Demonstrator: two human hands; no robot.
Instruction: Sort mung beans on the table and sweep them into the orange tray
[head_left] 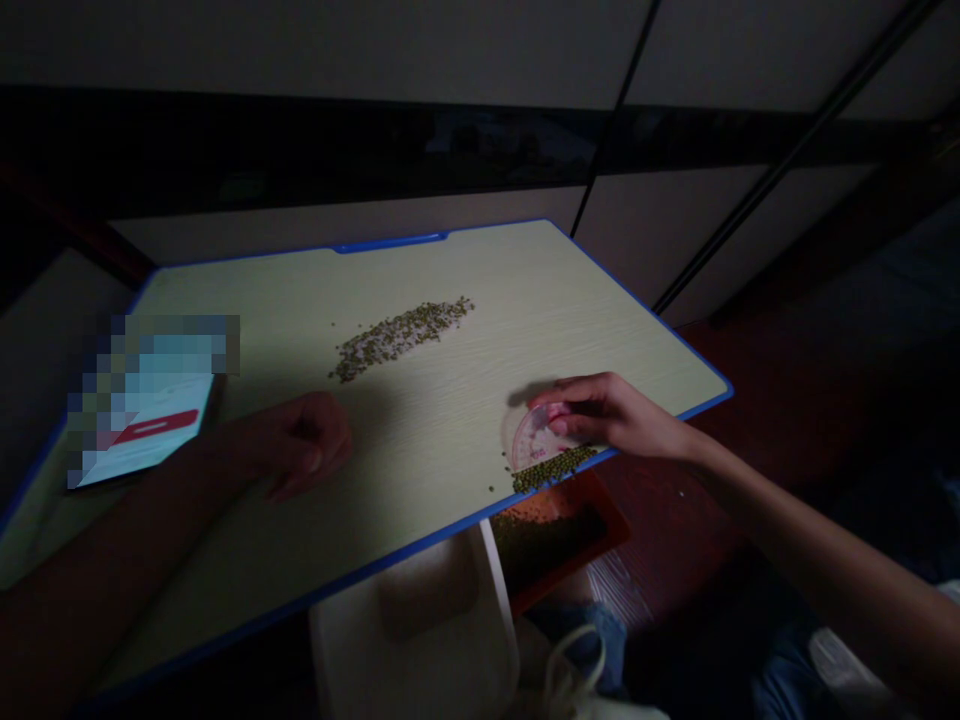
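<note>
My right hand [611, 412] rests near the right front edge of a pale table [420, 420], fingers closed on a clear round lid-like disc [529, 440]. The disc is pressed flat on the table. A small heap of green beans [553, 468] lies against it at the very edge. My left hand [300, 440] lies on the table at centre left, fingers loosely curled, holding nothing that I can see. A longer pile of mixed green beans and pale grains [401, 335] lies further back in the middle.
A lit phone [146, 425] lies at the left edge. Below the table's front edge sits an orange tray [562, 535] with beans in it, next to a white container [420, 620] and a bag. The room is dark.
</note>
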